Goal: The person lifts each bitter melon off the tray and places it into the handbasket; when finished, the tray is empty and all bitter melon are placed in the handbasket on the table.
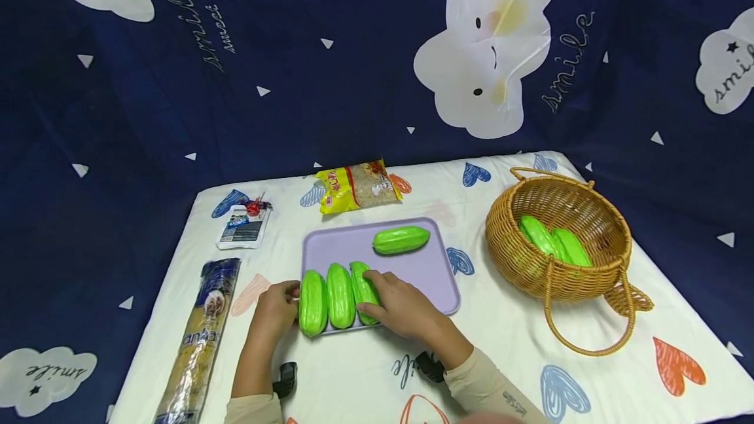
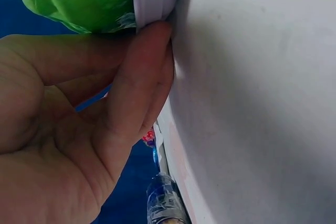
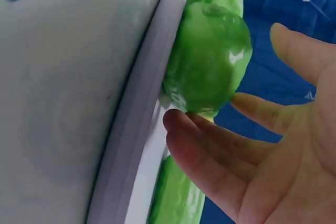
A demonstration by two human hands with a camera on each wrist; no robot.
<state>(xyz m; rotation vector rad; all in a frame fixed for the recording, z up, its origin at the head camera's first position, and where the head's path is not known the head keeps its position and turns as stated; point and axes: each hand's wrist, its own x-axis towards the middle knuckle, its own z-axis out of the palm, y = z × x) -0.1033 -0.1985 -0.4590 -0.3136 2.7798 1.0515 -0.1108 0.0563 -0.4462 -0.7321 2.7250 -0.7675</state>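
Observation:
Three bright green, ridged cucumbers stand side by side near the front left of a lilac tray [image 1: 347, 247]: the left cucumber [image 1: 313, 303], the middle cucumber [image 1: 340, 296] and the right cucumber [image 1: 364, 286]. Another cucumber [image 1: 401, 240] lies crosswise at the tray's back right. My left hand [image 1: 275, 309] is at the tray's left edge; in the left wrist view its fingertips [image 2: 155, 38] touch the outer rim, beside a cucumber's end. Over the right cucumber sits my right hand [image 1: 403, 306], with loosely extended fingers [image 3: 205, 166] against its side and the thumb apart in the right wrist view.
A wicker basket [image 1: 501, 254] with cucumbers inside stands at the right, its handle hanging forward. Behind the tray lies a yellow food packet [image 1: 359, 187]. To the left are a long pasta pack [image 1: 200, 339] and a flat white packet [image 1: 243, 231] with small wrapped items.

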